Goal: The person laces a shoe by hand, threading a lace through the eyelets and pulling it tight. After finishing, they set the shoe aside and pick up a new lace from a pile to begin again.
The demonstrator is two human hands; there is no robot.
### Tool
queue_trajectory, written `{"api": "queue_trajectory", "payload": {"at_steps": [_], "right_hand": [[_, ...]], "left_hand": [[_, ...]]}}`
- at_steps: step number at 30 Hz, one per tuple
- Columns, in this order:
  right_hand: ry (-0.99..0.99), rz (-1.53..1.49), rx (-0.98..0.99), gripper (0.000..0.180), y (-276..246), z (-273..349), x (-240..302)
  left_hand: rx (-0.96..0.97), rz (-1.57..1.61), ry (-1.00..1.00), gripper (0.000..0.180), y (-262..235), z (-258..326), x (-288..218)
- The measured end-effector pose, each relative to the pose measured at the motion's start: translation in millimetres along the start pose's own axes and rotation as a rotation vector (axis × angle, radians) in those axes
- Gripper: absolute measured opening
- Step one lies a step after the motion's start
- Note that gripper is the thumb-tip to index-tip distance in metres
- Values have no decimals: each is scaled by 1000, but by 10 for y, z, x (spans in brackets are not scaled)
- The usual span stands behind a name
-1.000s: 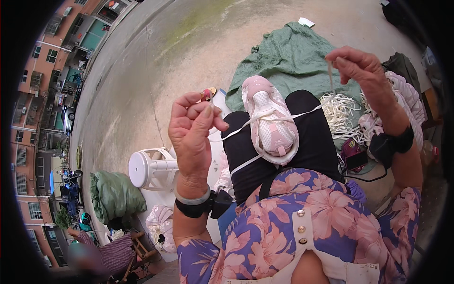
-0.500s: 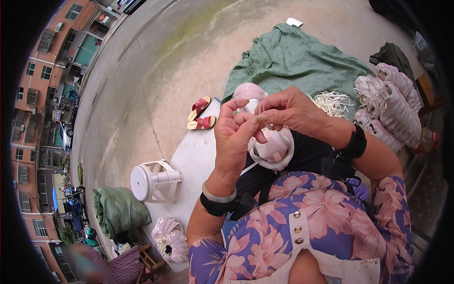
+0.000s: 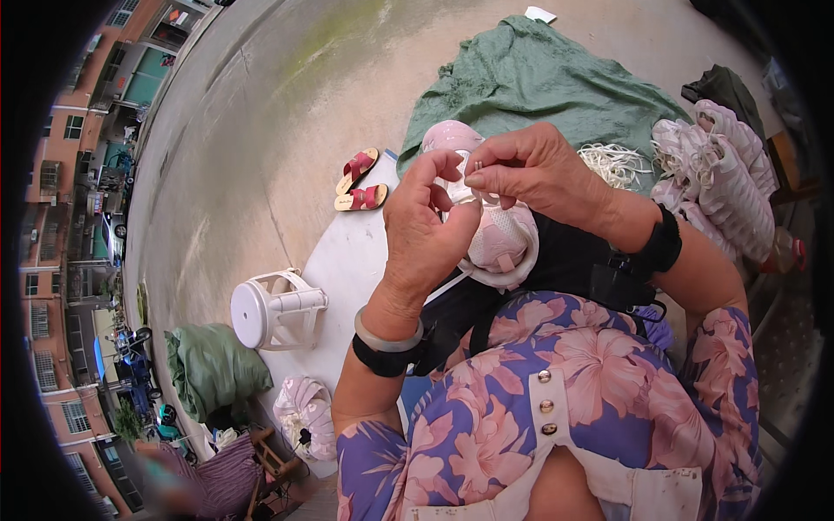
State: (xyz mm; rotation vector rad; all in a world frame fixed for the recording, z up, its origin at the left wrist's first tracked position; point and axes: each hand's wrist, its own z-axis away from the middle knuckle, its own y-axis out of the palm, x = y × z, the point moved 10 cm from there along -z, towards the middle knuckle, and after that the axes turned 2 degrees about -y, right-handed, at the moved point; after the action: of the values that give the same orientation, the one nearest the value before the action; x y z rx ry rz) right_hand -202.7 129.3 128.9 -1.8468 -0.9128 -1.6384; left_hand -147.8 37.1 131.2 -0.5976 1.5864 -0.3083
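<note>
Center: right hand (image 3: 549, 178) pinches shoelace (image 3: 479, 163) over pink sneaker (image 3: 495, 247); left hand (image 3: 420, 227) curls, grip unclear. Lower left: green sack (image 3: 215, 366), contents hidden.

Shoe (image 3: 499, 239) on lap (image 3: 560, 252), below left hand (image 3: 426, 221) and right hand (image 3: 539, 169). Cloth (image 3: 539, 87) on ground (image 3: 347, 95) beyond shoe; lace heap (image 3: 614, 165) at cloth's right. Shoe bundle (image 3: 738, 187) right of lace heap, jar (image 3: 784, 250) at its near side. Left of lap: sandals (image 3: 363, 199) farther out, stool (image 3: 278, 311) nearer, sack (image 3: 217, 369) left of stool, co-worker (image 3: 228, 476) behind sack. Buildings (image 3: 54, 269) far left.
</note>
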Motion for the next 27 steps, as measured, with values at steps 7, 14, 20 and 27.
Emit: {"api": "queue_trajectory", "payload": {"at_steps": [7,14,20,27], "right_hand": [[-355,246,-128,11,-211,-73,897],[-376,448,-697,20,-2351,45,780],[36,609,-692,31,-2856,162,-390],[-6,982,-113,35,-1107,-330,-785]], "left_hand": [[130,724,9,35,349,-42,-227],[521,479,7,20,641,536,-155],[699,282,292,15,720,631,-397],[810,286,244,11,1041,678,-617]]}}
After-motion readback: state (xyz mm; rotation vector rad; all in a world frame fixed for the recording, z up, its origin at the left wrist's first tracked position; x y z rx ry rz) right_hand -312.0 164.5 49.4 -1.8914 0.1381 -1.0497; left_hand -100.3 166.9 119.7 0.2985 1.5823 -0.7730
